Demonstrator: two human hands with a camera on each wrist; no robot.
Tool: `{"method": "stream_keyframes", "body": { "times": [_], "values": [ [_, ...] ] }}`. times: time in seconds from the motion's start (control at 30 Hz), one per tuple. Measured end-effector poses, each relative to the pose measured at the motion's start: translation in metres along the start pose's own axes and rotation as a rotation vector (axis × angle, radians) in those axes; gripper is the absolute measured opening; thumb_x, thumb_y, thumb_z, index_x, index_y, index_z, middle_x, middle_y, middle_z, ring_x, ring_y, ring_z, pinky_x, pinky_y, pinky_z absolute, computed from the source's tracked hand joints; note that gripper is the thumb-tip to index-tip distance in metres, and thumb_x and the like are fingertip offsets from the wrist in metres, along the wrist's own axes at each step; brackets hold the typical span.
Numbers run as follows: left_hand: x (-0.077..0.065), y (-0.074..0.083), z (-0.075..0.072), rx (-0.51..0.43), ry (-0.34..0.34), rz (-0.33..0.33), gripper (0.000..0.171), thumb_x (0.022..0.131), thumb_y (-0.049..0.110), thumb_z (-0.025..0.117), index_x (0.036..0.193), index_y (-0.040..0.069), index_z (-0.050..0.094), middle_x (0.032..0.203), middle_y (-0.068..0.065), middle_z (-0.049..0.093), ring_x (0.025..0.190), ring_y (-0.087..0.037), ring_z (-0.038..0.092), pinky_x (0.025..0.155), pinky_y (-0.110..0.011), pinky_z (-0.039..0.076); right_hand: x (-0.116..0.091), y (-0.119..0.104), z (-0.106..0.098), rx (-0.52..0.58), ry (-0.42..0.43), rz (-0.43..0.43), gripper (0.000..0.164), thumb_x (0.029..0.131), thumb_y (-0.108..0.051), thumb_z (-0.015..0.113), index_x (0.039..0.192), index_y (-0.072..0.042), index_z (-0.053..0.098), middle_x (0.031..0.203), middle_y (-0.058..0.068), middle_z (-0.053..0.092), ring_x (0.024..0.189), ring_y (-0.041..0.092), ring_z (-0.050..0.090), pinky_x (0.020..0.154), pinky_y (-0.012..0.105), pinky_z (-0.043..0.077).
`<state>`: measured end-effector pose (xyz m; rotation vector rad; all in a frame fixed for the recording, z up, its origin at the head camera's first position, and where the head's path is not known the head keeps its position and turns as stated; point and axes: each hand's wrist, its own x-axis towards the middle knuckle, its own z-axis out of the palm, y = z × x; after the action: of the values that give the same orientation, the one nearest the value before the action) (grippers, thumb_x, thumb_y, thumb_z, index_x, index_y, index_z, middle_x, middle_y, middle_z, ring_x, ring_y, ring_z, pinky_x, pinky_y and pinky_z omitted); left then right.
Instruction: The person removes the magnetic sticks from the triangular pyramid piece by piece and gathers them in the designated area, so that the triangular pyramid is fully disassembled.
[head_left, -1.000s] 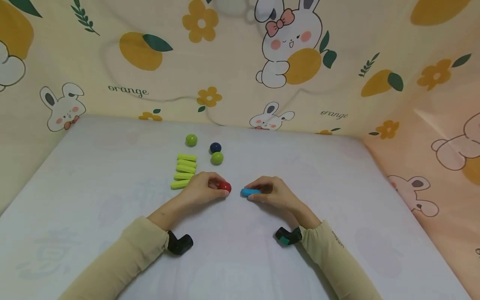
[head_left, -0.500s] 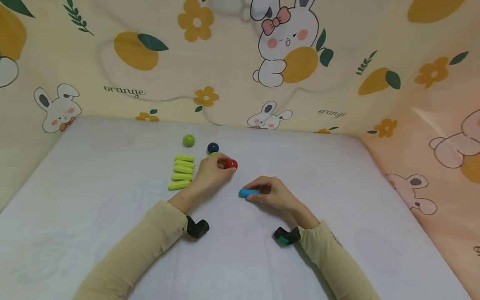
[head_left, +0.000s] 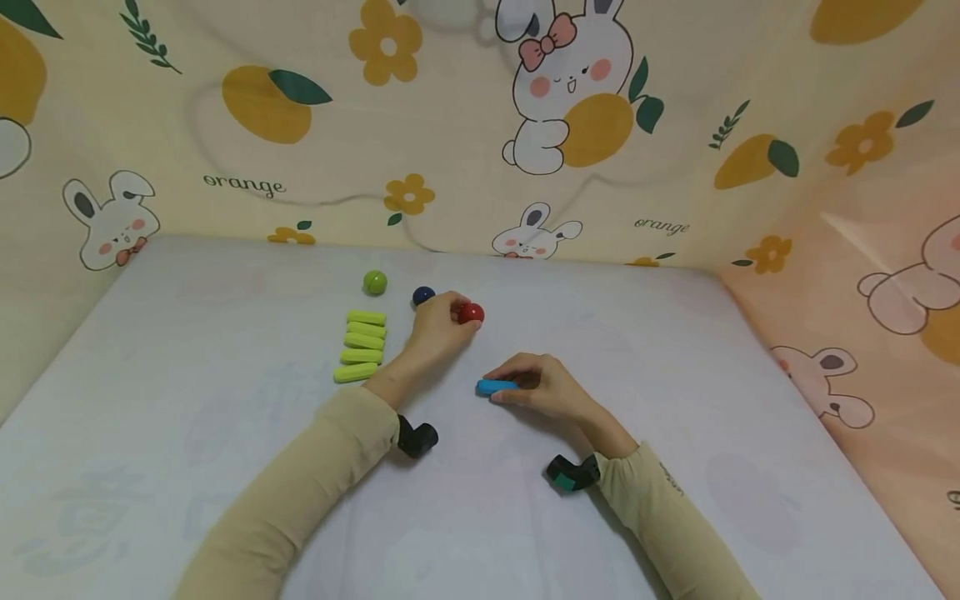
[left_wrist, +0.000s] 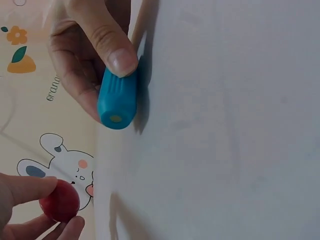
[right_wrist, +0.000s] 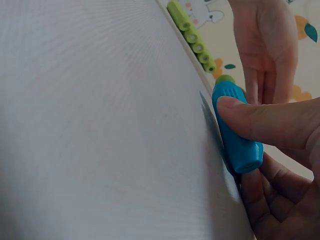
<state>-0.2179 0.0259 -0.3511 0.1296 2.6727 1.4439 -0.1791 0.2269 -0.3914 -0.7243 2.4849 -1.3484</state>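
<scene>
My left hand (head_left: 435, 329) pinches a glossy red ball (head_left: 472, 314) between thumb and fingertips. In the left wrist view the red ball (left_wrist: 61, 201) appears at the lower left. Nearer to me, my right hand (head_left: 546, 387) grips a short blue toy rod (head_left: 495, 387) that points left. Ridges and a pale yellow spot on its end show on the blue rod (left_wrist: 117, 102) in the left wrist view. The right thumb lies on top of the blue rod (right_wrist: 237, 132) in the right wrist view. The two held things are apart.
Several lime-green rods (head_left: 363, 342) lie in a column left of my left hand. A green ball (head_left: 375, 282) sits beyond them, and a dark blue ball (head_left: 423, 296) lies close behind the left hand. A patterned cloth (head_left: 450, 125) rises behind the white tabletop (head_left: 637, 350).
My left hand has carried the red ball away from me and slightly right, beyond the blue rod. It now covers the second green ball. My right hand has stayed almost still.
</scene>
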Motion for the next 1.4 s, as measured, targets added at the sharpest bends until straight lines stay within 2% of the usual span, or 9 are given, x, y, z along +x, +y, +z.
{"method": "stream_keyframes", "body": {
  "times": [0.23, 0.57, 0.8, 1.03, 1.23, 1.4],
  "values": [
    [0.013, 0.006, 0.008, 0.129, 0.018, 0.019, 0.038, 0.091, 0.017, 0.064, 0.123, 0.000, 0.057, 0.123, -0.018, 0.059, 0.115, -0.030, 0.052, 0.100, -0.041, 0.045, 0.000, 0.000, -0.001, 0.009, -0.004, -0.016, 0.025, 0.081, -0.012, 0.076, 0.106, -0.008, 0.073, 0.106, 0.005, 0.071, 0.098, 0.015, 0.062, 0.083, 0.023, 0.050],
    [0.021, 0.004, 0.019, 0.158, 0.011, 0.043, 0.034, 0.091, 0.012, 0.063, 0.121, -0.004, 0.055, 0.121, -0.022, 0.058, 0.117, -0.033, 0.050, 0.102, -0.042, 0.043, -0.002, 0.003, 0.003, 0.019, 0.010, -0.038, 0.025, 0.081, -0.010, 0.076, 0.105, -0.006, 0.073, 0.104, 0.007, 0.071, 0.096, 0.018, 0.064, 0.082, 0.024, 0.051],
    [0.023, 0.000, 0.021, 0.237, 0.007, 0.055, 0.033, 0.090, 0.010, 0.063, 0.119, -0.004, 0.057, 0.120, -0.021, 0.060, 0.115, -0.032, 0.053, 0.101, -0.041, 0.043, -0.002, 0.002, 0.004, 0.019, 0.016, -0.040, 0.026, 0.080, -0.010, 0.077, 0.106, -0.005, 0.073, 0.104, 0.008, 0.071, 0.098, 0.024, 0.064, 0.084, 0.030, 0.052],
    [0.025, 0.000, 0.024, 0.268, -0.019, 0.043, 0.043, 0.089, 0.012, 0.065, 0.127, -0.004, 0.052, 0.122, -0.022, 0.058, 0.115, -0.033, 0.053, 0.101, -0.041, 0.044, -0.003, 0.000, 0.004, -0.013, 0.029, -0.019, 0.025, 0.080, -0.012, 0.077, 0.105, -0.009, 0.074, 0.103, 0.005, 0.071, 0.097, 0.020, 0.064, 0.084, 0.027, 0.052],
    [0.021, 0.002, 0.020, 0.271, -0.045, 0.046, 0.051, 0.089, 0.011, 0.065, 0.133, -0.005, 0.045, 0.125, -0.023, 0.055, 0.118, -0.033, 0.053, 0.102, -0.041, 0.044, -0.004, -0.002, 0.006, -0.007, 0.035, -0.029, 0.024, 0.081, -0.011, 0.076, 0.105, -0.008, 0.074, 0.103, 0.006, 0.070, 0.096, 0.019, 0.064, 0.083, 0.026, 0.053],
    [0.011, 0.005, 0.005, 0.234, -0.044, 0.088, 0.052, 0.090, 0.013, 0.065, 0.134, -0.003, 0.044, 0.128, -0.022, 0.053, 0.120, -0.032, 0.051, 0.103, -0.040, 0.043, -0.004, -0.002, 0.005, -0.021, 0.033, -0.050, 0.025, 0.081, -0.010, 0.076, 0.105, -0.006, 0.073, 0.104, 0.007, 0.070, 0.095, 0.019, 0.063, 0.082, 0.025, 0.052]
  ]
}}
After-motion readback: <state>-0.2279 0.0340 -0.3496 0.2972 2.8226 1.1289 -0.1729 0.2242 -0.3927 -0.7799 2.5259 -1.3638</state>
